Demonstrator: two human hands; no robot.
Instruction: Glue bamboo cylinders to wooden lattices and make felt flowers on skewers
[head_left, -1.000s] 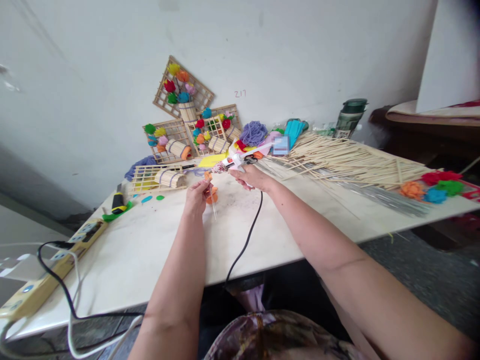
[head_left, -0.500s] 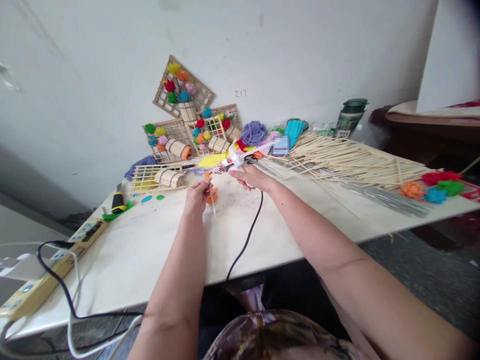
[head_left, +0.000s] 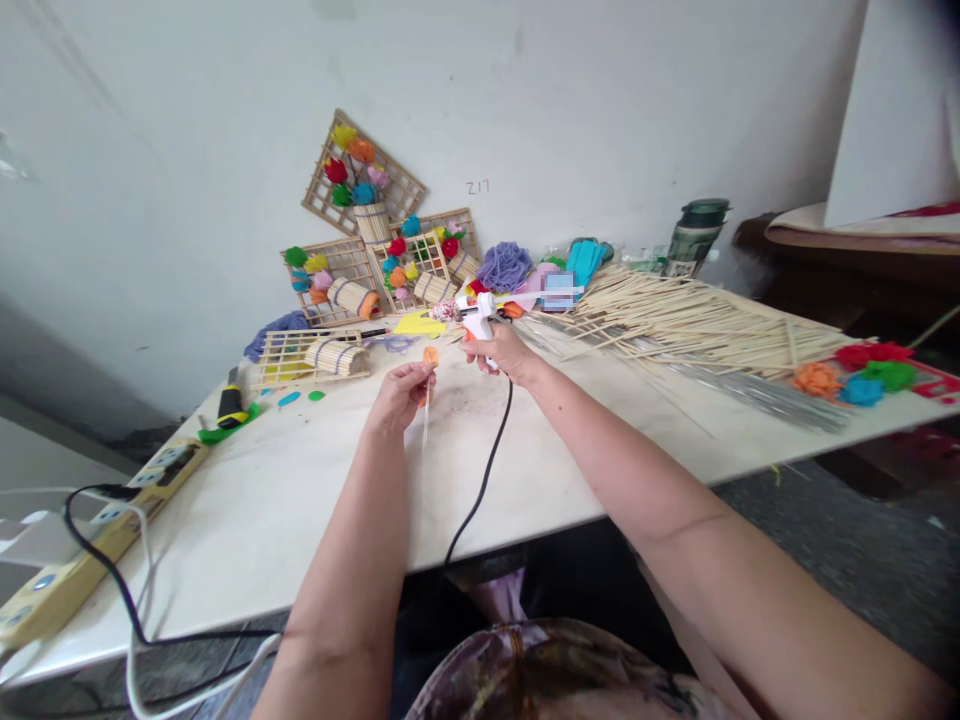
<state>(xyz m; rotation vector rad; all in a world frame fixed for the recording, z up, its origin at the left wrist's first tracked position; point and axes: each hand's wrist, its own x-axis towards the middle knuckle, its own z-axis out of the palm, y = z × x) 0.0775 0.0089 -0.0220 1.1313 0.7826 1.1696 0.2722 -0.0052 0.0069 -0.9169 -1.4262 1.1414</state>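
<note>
My left hand [head_left: 406, 392] pinches a small orange felt petal piece [head_left: 430, 356] together with a thin pale stem [head_left: 426, 425] that points down toward the table. More orange material shows just below the fingers, partly hidden. To its right, my right hand [head_left: 501, 354] is wrapped around the handle of a white hot glue gun [head_left: 480, 318], with a white glue stick [head_left: 544, 294] out of its back. The gun's nozzle end, wrapped in something speckled pink, points left, apart from the petal. From the grip a black cord [head_left: 487, 470] runs down over the table edge.
Bamboo lattice frames [head_left: 330, 270] with felt flowers lean against the wall. Loose sticks [head_left: 697, 320] and thin wires spread across the right side, near felt flower heads [head_left: 862, 388]. A utility knife [head_left: 232, 402] and power strip [head_left: 105, 535] lie left; a bottle [head_left: 697, 237] stands behind.
The glue gun has swung up and away from the orange piece, its nozzle now farther from my left hand. My left hand has lowered slightly and still pinches the piece.
</note>
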